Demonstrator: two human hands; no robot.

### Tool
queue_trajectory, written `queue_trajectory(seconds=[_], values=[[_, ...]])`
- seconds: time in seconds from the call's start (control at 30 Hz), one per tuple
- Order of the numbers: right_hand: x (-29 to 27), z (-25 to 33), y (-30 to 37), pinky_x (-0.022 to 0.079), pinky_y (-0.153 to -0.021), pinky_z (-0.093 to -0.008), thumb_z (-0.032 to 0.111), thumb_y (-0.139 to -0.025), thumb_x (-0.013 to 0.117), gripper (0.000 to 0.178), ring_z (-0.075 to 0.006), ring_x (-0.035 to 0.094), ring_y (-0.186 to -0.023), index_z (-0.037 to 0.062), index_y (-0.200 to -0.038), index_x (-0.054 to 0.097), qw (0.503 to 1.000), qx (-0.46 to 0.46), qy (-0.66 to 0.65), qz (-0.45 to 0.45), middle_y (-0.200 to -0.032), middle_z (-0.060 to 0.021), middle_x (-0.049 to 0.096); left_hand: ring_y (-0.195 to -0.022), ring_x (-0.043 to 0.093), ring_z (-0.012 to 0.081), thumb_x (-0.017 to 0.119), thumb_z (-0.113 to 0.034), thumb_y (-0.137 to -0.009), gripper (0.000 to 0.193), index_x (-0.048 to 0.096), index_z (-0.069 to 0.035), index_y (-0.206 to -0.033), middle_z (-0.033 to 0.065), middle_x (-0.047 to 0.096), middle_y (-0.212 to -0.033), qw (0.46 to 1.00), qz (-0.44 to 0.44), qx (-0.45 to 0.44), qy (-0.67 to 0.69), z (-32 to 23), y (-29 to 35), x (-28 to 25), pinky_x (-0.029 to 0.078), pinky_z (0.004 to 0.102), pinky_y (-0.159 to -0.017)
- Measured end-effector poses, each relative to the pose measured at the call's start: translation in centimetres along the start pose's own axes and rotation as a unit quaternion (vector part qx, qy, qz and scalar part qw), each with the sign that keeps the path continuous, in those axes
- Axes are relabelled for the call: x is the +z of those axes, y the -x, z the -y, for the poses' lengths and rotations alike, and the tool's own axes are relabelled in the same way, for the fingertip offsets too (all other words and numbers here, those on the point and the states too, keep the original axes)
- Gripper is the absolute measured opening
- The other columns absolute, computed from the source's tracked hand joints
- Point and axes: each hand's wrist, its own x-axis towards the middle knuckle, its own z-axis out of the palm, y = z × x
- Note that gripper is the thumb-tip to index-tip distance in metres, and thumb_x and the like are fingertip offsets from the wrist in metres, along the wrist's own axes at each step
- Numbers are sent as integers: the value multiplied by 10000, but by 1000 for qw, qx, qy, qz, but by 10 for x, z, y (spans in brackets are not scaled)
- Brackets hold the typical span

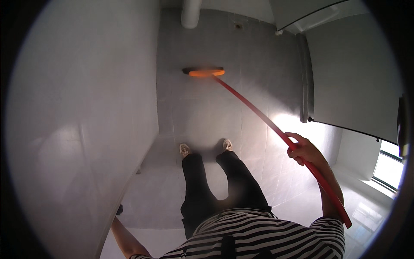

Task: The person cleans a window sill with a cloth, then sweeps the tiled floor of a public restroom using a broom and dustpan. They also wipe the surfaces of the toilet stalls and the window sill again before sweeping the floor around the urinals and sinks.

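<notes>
A broom's long red handle (pixel 254 108) slants across the floor from the right side toward the far middle. My right hand (pixel 304 151) is closed around that handle, whose upper end runs back along my forearm. At its far end, the orange broom head (pixel 207 73) with a dark edge rests on the grey floor, ahead of my feet. On the lower left my left forearm (pixel 128 238) reaches to the edge of a pale panel. That edge hides my left hand, so its fingers do not show. Beside it is a small dark fitting (pixel 120 210).
A tall pale panel (pixel 86 95) bounds the left side. To the right stands a grey partition (pixel 353 77) with a dark lower edge. A white pipe (pixel 191 14) and a floor drain (pixel 238 26) are at the far end. A bright window (pixel 387 168) is at the right.
</notes>
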Motion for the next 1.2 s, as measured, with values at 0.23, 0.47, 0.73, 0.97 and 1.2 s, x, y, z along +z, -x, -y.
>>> queue_trajectory(seconds=[0.23, 0.47, 0.73, 0.97, 1.2], values=[[-168, 82, -67, 353, -368, -235, -10, -728, 618, 693, -75, 429, -421, 38, -1372, 366, 990, -134, -48, -21, -644, -35, 537, -538, 586, 168, 472, -330, -899, 378, 692, -25, -932, 91, 700, -795, 997, -77, 4, 12, -35, 81, 37, 413, 273, -450], [-326, 258, -278, 350, -402, -243, -13, -769, 628, 647, -88, 442, -476, 71, -1361, 382, 976, -179, -126, 18, -673, -24, 500, -482, 532, 182, 449, -336, -930, 412, 654, -12, -781, 84, 631, -670, 972, -233, -21, 7, -34, 173, 68, 434, 337, -433], [-378, 400, -417, 401, -401, -287, -12, -729, 639, 636, -137, 514, -505, 49, -1310, 389, 981, -186, 36, 31, -713, -94, 549, -496, 540, 187, 491, -279, -912, 335, 642, 2, -810, 90, 639, -732, 959, -278, -56, -21, -118, 234, 252, 449, 341, -448], [-430, 316, -292, 397, -387, -257, -18, -690, 641, 696, -117, 493, -481, 88, -1315, 354, 978, -97, 138, 126, -748, -84, 569, -509, 546, 192, 528, -229, -896, 272, 632, 15, -836, 94, 646, -786, 956, -287, -47, 32, -88, 299, 251, 463, 345, -460], [-401, 223, -111, 431, -452, -251, 38, -706, 650, 732, -121, 530, -528, 35, -1385, 376, 956, -67, 231, 167, -736, -68, 579, -759, 602, 168, 582, -240, -883, 291, 633, 16, -1012, 73, 653, -889, 964, -231, 126, -25, 39, 353, 229, 492, 311, -679]])
